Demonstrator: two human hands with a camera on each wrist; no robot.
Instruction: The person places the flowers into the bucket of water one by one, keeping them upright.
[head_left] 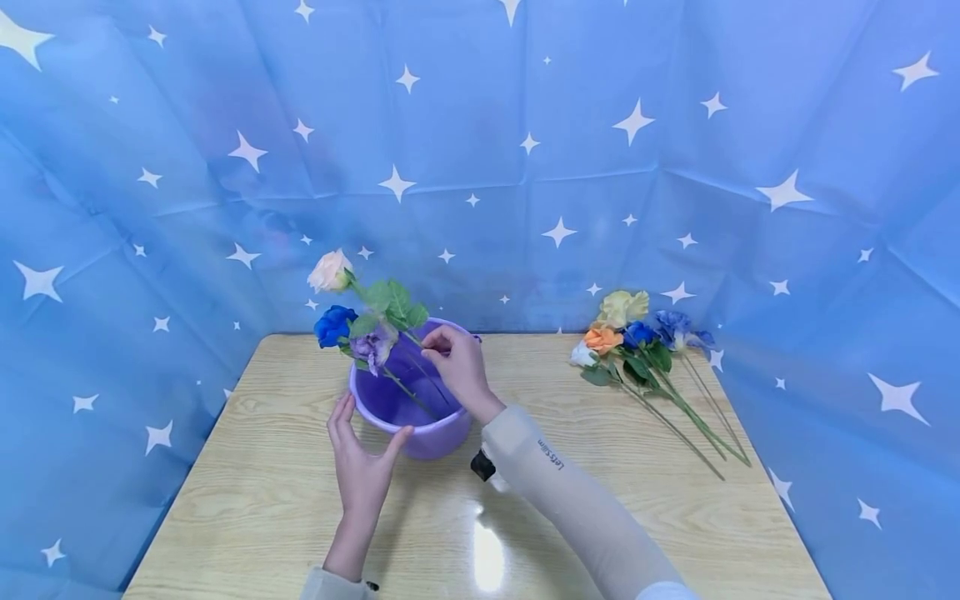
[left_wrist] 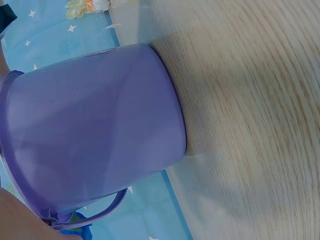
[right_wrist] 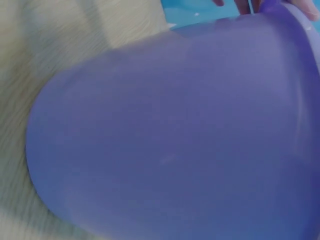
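Wood-grain table (head_left: pixel 247 483), starry blue cloth (head_left: pixel 480 100) behind, pink rose (head_left: pixel 328 272) angled over the bucket (head_left: pixel 442 439), stem (head_left: pixel 412 337) pinched by the right hand (head_left: pixel 460 372) I watch remotely, left hand (head_left: pixel 363 465) against the bucket, fingers spread.

The right sleeve (head_left: pixel 577 504) reads "Let's Slim" (upside down in the head view).
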